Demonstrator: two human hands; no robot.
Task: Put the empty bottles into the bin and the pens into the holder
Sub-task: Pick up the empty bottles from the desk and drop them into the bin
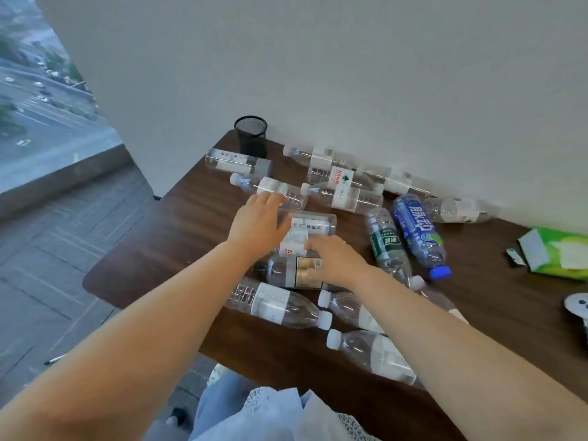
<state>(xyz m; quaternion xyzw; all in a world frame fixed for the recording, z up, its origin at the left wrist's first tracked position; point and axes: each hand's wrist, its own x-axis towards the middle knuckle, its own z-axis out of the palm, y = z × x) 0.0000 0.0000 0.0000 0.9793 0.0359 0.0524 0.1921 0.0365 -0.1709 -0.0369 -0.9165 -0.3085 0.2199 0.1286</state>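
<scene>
Several empty plastic bottles lie scattered on a dark wooden table (178,237). My left hand (257,226) grips one end of a clear bottle with a white label (313,224) near the table's middle. Just in front of it, my right hand (335,261) curls over a clear bottle with a dark cap (281,271), fingers on its far edge and thumb on its label. A black mesh pen holder (251,135) stands at the far left corner against the wall. One pen (55,359) lies on the floor to the left. No bin is in view.
A blue-labelled bottle (418,233) and a green-labelled bottle (386,246) lie to the right of my hands. A green tissue pack (560,253) and a white object (577,305) sit at the right edge. The wall runs right behind the table.
</scene>
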